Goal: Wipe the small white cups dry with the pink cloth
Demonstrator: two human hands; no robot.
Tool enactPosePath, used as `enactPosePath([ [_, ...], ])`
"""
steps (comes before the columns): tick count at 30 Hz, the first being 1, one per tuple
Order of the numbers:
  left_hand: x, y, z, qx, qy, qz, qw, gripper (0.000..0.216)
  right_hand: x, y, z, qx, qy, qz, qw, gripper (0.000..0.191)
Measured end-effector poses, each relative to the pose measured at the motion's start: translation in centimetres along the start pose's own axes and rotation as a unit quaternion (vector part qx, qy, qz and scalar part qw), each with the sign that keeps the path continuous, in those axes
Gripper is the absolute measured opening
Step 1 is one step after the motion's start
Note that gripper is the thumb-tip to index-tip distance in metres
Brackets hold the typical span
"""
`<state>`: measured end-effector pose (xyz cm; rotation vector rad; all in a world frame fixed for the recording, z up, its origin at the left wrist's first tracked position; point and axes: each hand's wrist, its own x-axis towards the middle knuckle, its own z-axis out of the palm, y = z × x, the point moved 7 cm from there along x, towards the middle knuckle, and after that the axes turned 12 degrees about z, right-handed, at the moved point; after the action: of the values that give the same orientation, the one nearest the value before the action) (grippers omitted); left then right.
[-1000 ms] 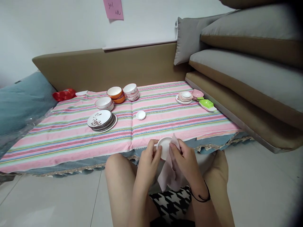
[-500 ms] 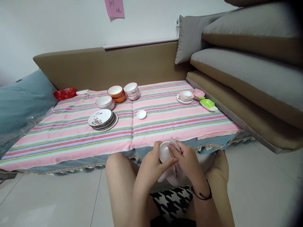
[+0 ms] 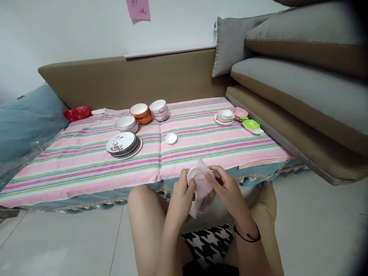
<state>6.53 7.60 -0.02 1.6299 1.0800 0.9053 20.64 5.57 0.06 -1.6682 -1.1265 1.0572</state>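
My left hand (image 3: 184, 189) grips a small white bowl (image 3: 191, 174) by its left side, above my lap. A thin pale pink cloth (image 3: 202, 188) drapes over the bowl and hides most of it. My right hand (image 3: 222, 182) is closed on the cloth at the bowl's right side, its thumb pressing the fabric. Beyond my hands, a small white dish (image 3: 171, 138) lies by itself on the striped cloth (image 3: 189, 153).
A stack of plates (image 3: 122, 142) stands left, with white bowls (image 3: 126, 123), orange bowls (image 3: 140, 111) and patterned bowls (image 3: 158, 107) behind. Small dishes (image 3: 225, 114), a pink bowl (image 3: 240, 112) and a green dish (image 3: 252, 125) sit right, near stacked cushions (image 3: 299, 80).
The pink cloth has come up over the bowl and now covers its inside. My hands have shifted slightly left and up, and my right fingers have moved round the bowl's right side.
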Motion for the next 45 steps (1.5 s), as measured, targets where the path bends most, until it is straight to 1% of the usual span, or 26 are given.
enactPosePath([
  [4,0.1,0.1,-0.9,0.014,0.045,-0.002,0.999,0.016,0.1,-0.3,-0.5,0.000,0.046,-0.027,0.999,0.035],
  [7,0.2,0.7,-1.4,0.043,0.053,0.009,0.998,0.020,0.0,-0.6,-0.5,-0.018,0.058,-0.041,0.997,0.031],
  [9,0.2,1.1,-1.3,0.059,0.038,0.019,0.997,0.022,0.0,-0.7,-0.1,-0.035,0.039,-0.038,0.998,0.027],
  [11,0.2,1.4,-1.0,0.078,0.009,0.034,0.996,0.023,-0.1,-0.5,0.2,-0.063,0.031,-0.029,0.997,0.025],
  [14,0.3,1.7,-0.5,0.112,-0.026,0.053,0.992,0.023,-0.1,-0.2,-0.1,-0.105,0.074,-0.030,0.991,0.033],
  [17,0.4,1.9,-0.4,0.134,-0.037,0.058,0.989,0.029,0.0,0.0,-0.6,-0.121,0.113,-0.035,0.986,0.041],
  [20,0.4,2.3,-0.3,0.140,-0.052,0.063,0.987,0.035,0.0,0.2,-0.9,-0.134,0.139,-0.023,0.981,0.049],
  [24,0.4,2.3,0.1,0.161,-0.081,0.061,0.982,0.035,-0.1,0.1,-1.1,-0.140,0.150,-0.011,0.979,0.053],
  [28,0.4,2.1,0.1,0.181,-0.086,0.058,0.978,0.032,-0.1,0.0,-1.1,-0.151,0.160,-0.026,0.975,0.051],
  [30,0.4,2.0,0.1,0.177,-0.085,0.060,0.979,0.031,-0.1,0.1,-1.0,-0.148,0.154,-0.035,0.976,0.048],
  [33,0.4,2.1,-0.1,0.168,-0.066,0.070,0.981,0.029,0.1,0.1,-0.4,-0.137,0.111,-0.048,0.983,0.043],
  [36,0.4,2.3,-0.3,0.140,-0.024,0.077,0.987,0.027,0.0,-0.1,0.2,-0.120,0.083,-0.062,0.987,0.038],
  [40,0.4,2.3,-0.7,0.072,0.029,0.071,0.994,0.026,-0.3,-0.8,0.6,-0.063,0.072,-0.065,0.993,0.035],
  [42,0.4,2.2,-1.3,0.040,0.063,0.065,0.995,0.026,-0.6,-1.3,0.6,-0.018,0.064,-0.064,0.996,0.030],
  [43,0.3,2.1,-1.7,0.025,0.084,0.056,0.995,0.026,-0.8,-1.7,0.3,0.007,0.065,-0.070,0.995,0.029],
  [45,0.0,1.7,-2.8,-0.006,0.125,0.037,0.991,0.025,-1.5,-2.7,-1.0,0.051,0.089,-0.092,0.990,0.030],
])
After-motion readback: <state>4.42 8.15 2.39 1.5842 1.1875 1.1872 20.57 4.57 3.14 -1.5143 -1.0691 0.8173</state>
